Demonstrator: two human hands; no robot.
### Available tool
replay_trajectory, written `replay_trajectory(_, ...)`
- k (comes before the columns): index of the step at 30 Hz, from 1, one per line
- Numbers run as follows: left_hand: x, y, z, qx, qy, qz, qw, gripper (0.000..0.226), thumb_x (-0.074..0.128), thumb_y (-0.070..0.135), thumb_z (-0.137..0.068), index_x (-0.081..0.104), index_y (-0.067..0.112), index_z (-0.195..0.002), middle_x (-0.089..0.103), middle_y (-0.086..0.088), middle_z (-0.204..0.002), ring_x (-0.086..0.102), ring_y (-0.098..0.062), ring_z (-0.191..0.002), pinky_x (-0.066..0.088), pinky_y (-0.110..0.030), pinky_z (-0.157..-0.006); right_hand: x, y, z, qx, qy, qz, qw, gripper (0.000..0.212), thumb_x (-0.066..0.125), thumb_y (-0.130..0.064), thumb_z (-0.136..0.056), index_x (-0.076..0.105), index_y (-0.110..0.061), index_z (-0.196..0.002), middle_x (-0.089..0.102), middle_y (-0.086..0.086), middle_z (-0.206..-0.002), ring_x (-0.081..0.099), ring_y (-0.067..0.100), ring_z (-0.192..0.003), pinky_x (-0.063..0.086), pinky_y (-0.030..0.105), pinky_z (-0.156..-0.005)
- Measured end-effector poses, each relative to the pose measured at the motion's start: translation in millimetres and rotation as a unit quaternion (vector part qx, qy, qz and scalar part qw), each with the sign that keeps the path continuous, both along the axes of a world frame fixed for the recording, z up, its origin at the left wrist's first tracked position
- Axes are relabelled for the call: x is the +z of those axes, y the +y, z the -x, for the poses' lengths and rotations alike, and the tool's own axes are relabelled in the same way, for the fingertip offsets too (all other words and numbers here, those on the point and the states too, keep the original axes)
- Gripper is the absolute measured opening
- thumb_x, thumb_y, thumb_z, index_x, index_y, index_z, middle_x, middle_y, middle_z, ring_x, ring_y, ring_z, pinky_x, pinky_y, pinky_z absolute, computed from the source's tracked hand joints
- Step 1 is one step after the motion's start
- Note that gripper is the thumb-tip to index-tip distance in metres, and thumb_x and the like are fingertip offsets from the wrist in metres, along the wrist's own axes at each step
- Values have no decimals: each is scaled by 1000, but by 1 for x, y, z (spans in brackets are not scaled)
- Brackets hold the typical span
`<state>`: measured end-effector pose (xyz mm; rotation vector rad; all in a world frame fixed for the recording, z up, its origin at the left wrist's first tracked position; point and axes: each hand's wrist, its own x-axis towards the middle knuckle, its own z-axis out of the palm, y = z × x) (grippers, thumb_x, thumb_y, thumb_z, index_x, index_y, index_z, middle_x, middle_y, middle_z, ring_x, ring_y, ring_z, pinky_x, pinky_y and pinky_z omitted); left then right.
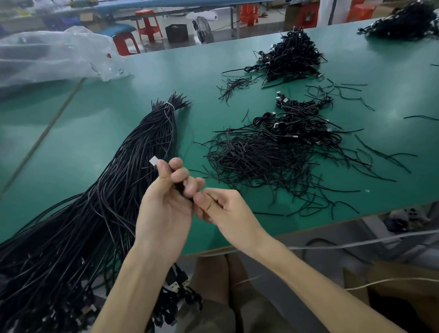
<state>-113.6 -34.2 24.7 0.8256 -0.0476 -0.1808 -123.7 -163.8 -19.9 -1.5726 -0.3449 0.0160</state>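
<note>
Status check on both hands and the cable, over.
Left hand grips black cable, silver plug end up. Right hand pinches same cable just below. Nothing in the way; cable bundle lies to the left.

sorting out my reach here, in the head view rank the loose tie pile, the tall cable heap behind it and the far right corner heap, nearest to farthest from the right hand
From the right hand:
1. Loose tie pile, just ahead, to the right.
2. Tall cable heap, farther back, mid table.
3. Far right corner heap, at the back right edge.
</note>
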Motion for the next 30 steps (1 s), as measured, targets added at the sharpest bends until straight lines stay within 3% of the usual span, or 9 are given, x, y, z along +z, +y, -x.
replay_trajectory(2,3,4,-1,-5,-18,20,1000,43,33,32,-114,62,22,-83,37,11,-59,23,-14,-58,43,-24,-63,-6,-4,0,-12,-1,58,998,42,51,-37,-106,57,-21,-68,42,0,-60,34,14,-58,29,30,-58)
replay_trajectory(5,-2,7,-1,-11,-53,-38,998,44,35,34,-112,58,22,-77,32,11,-58,23,-9,-50,33,-21,-56,-4,-12,-4,-23,-27,182,983,34,54,-35,-105,63,-21,-76,49,-4,-59,40,14,-58,35,31,-66)
replay_trajectory(7,-9,10,-1,-8,-70,-83,994,42,37,38,-111,57,22,-78,32,10,-59,25,-9,-50,28,-23,-55,3,-17,-6,-26,-61,288,955,20,58,-39,-103,67,-22,-99,62,-10,-69,50,8,-75,34,24,-84)
replay_trajectory(9,-15,12,-2,-6,-76,-103,992,40,37,39,-110,56,21,-79,34,9,-60,28,-9,-50,31,-21,-56,11,-21,-5,-13,-63,318,946,37,63,-45,-98,58,-26,-129,68,-16,-92,47,-5,-99,24,12,-98)
replay_trajectory(13,-17,3,0,-24,-78,-99,992,39,41,40,-107,57,21,-76,43,7,-63,49,-12,-56,53,-32,-77,16,-17,-4,33,-10,156,987,69,80,-36,-87,46,-26,-147,68,-9,-118,61,-2,-112,42,19,-106)
replay_trajectory(16,-17,-9,5,-63,-109,-92,988,40,42,40,-104,58,20,-74,52,4,-66,61,-17,-76,52,-30,-79,21,-14,-9,21,0,57,998,36,78,-6,-88,66,-10,-122,70,5,-113,63,5,-101,51,27,-92)
replay_trajectory(20,-10,-11,6,-104,-107,-81,985,39,42,30,-104,67,13,-79,64,-6,-77,66,-25,-84,56,-31,-81,19,-20,-11,11,-3,-9,1000,29,75,6,-85,70,-13,-106,65,-20,-75,61,-6,-74,48,11,-73)
replay_trajectory(25,-1,-1,3,-158,-137,-136,968,28,48,20,-103,73,8,-98,73,-19,-105,70,-31,-103,56,-34,-93,15,-21,-3,-70,-4,-1,998,39,78,1,-83,73,-13,-119,75,-12,-90,69,1,-86,53,17,-78)
replay_trajectory(30,-2,19,4,-114,-175,-341,917,23,55,13,-101,74,0,-108,76,-15,-113,70,-28,-114,52,-34,-103,15,-28,2,-112,-69,93,987,43,83,-9,-82,72,-14,-124,68,-1,-103,64,9,-98,52,25,-91)
